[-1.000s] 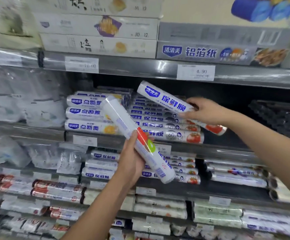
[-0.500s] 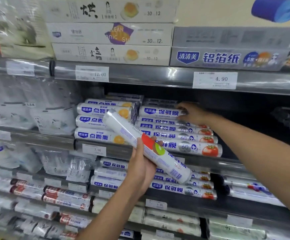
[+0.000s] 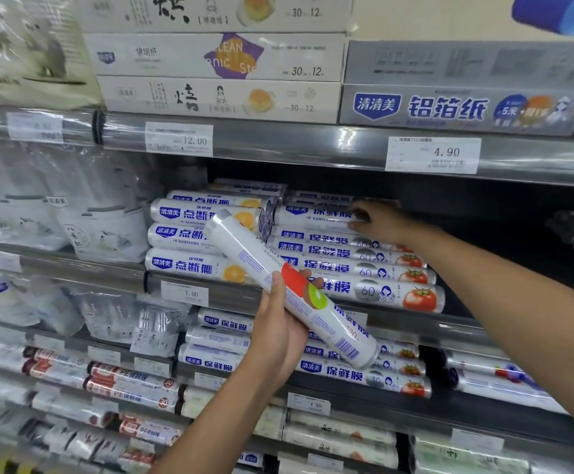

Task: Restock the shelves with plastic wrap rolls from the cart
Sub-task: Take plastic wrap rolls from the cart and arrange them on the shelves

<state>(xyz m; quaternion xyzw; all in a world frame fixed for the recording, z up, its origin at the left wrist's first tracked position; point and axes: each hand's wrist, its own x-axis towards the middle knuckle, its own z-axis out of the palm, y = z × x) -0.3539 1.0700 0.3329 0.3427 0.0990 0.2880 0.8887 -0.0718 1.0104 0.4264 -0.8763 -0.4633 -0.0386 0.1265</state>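
Observation:
My left hand (image 3: 278,336) grips a white plastic wrap roll (image 3: 248,254) with a red and green fruit print, tilted with its upper end to the left, in front of the shelves. My right hand (image 3: 381,220) reaches into the middle shelf and its fingers curl over the top roll (image 3: 313,215) of a stack of blue-lettered plastic wrap rolls (image 3: 347,271) with tomato prints. That top roll lies flat on the stack. A second stack of rolls with orange prints (image 3: 182,241) lies just to the left.
Flat boxes (image 3: 217,97) and a grey foil box (image 3: 449,107) fill the top shelf. Clear bagged goods (image 3: 73,217) hang at the left. A dark gap (image 3: 501,234) lies right of the tomato stack. More rolls (image 3: 347,374) line the lower shelves, with price tags (image 3: 432,153) on the rails.
My right hand carried its roll from the air down onto the top of the tomato stack and stays on it. My left hand keeps its roll nearly still. The view moved closer.

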